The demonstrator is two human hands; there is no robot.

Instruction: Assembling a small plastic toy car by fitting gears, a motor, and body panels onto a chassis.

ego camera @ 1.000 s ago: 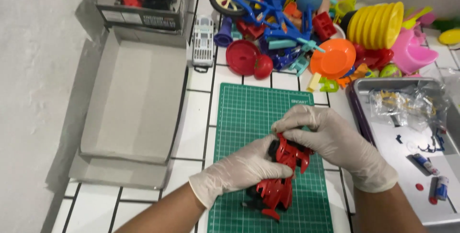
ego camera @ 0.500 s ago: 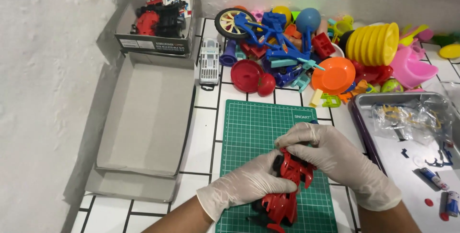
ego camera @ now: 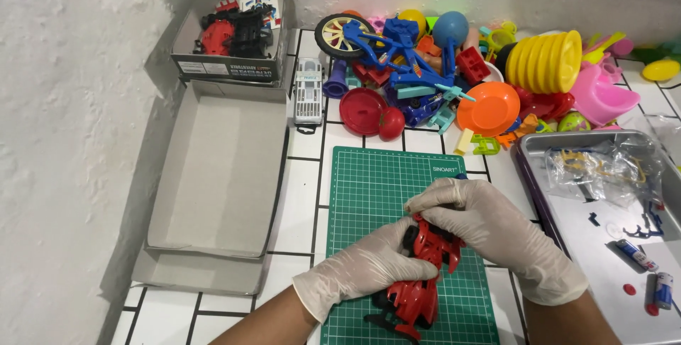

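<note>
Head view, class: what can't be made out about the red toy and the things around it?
- Red toy: its middle, hidden by the gloved left hand and right hand; its lower end nears the bottom edge.
- Metal tray: cut off by the right edge.
- Parts in the small box: too small.
</note>
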